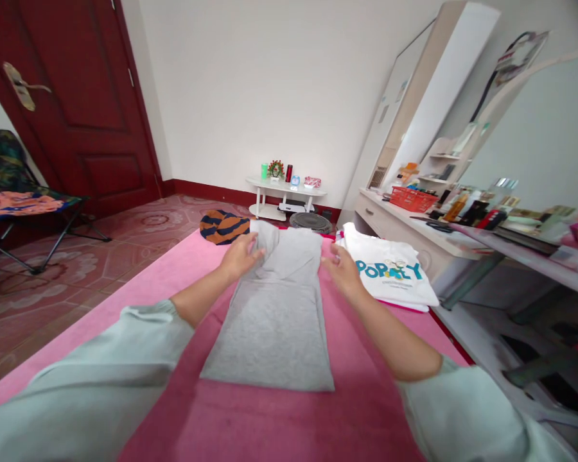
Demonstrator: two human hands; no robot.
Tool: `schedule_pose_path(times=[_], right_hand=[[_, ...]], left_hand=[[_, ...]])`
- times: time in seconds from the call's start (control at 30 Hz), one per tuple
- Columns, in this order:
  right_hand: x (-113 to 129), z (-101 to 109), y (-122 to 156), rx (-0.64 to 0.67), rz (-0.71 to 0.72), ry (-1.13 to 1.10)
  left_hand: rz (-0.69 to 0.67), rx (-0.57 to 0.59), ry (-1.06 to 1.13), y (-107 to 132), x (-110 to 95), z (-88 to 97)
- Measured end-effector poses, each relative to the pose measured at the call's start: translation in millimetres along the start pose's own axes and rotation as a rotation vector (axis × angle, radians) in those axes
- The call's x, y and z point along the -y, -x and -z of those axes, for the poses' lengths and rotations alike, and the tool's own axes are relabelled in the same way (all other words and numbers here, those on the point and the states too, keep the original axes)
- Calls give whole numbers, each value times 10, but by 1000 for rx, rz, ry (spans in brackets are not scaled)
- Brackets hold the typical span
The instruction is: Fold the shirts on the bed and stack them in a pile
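Observation:
A light grey garment (pixel 274 327), folded into a long panel, lies flat on the pink cover (pixel 183 269). Its far part is doubled over with some creases; its exact kind cannot be made out. At the far left edge of the cloth is my left hand (pixel 241 256), fingers stretched over the fabric and apart. My right hand (pixel 343 271) hovers just off the far right edge, fingers loosely bent and spread, holding nothing. Beside it rests a folded white T-shirt (pixel 390 269) with blue lettering. A striped orange and navy cloth item (pixel 224 226) sits beyond my left hand.
To the right stands a dressing table (pixel 428 237) with a red basket (pixel 413 199) and several bottles. A low white table (pixel 289 186) is against the far wall. At left are a folding chair (pixel 24 205) and a dark red door (pixel 87 96).

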State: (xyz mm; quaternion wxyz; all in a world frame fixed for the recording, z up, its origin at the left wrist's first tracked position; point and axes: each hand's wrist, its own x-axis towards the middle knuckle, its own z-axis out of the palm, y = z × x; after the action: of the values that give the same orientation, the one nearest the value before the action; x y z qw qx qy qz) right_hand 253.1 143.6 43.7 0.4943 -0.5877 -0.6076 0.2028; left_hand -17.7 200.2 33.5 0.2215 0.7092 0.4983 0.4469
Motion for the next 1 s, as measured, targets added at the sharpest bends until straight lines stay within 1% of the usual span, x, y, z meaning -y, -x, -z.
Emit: schedule_pose_path(times=[0.07, 0.13, 0.2, 0.23, 0.3, 0.4, 0.47, 0.53, 0.6, 0.63, 0.67, 0.73, 0.8, 0.83, 0.87, 0.93, 1.0], right_hand=[[-168, -70, 227, 110, 64, 84], [-312, -146, 462, 197, 75, 125], [-406, -204, 613, 232, 71, 191], [-430, -225, 648, 239, 66, 231], [-434, -253, 650, 247, 53, 297], [-347, -276, 603, 278, 17, 341], [-241, -279, 621, 283, 17, 339], [-98, -254, 712, 271, 89, 261], [76, -175, 883, 295, 159, 113], [168, -113, 995, 346, 173, 50], [259, -37, 1121, 416, 172, 15], [417, 142, 1402, 574, 178, 24], [514, 315, 1684, 703, 249, 75], [534, 385, 1809, 736, 294, 95], [535, 439, 1917, 752, 338, 114], [492, 495, 2061, 740, 386, 163], [430, 495, 2110, 714, 380, 221]], left_hand=[[-89, 116, -37, 257, 84, -84], [-182, 251, -131, 516, 172, -127], [-229, 352, -249, 693, 244, -135], [-223, 377, -295, 742, 270, -131], [-170, 386, -347, 773, 293, -119], [-92, 347, -423, 738, 263, -101], [-34, 305, -442, 725, 212, -82], [27, 283, -404, 756, 138, -41], [31, 325, -310, 850, 39, 33], [0, 367, -252, 924, -21, 84], [-51, 413, -193, 1017, -88, 145], [-169, 506, -96, 1253, -235, 288], [-259, 591, -47, 1530, -384, 438], [-288, 638, -33, 1670, -452, 505], [-310, 682, -22, 1801, -512, 562], [-331, 745, -5, 2017, -605, 642], [-319, 758, 9, 2154, -671, 680]])
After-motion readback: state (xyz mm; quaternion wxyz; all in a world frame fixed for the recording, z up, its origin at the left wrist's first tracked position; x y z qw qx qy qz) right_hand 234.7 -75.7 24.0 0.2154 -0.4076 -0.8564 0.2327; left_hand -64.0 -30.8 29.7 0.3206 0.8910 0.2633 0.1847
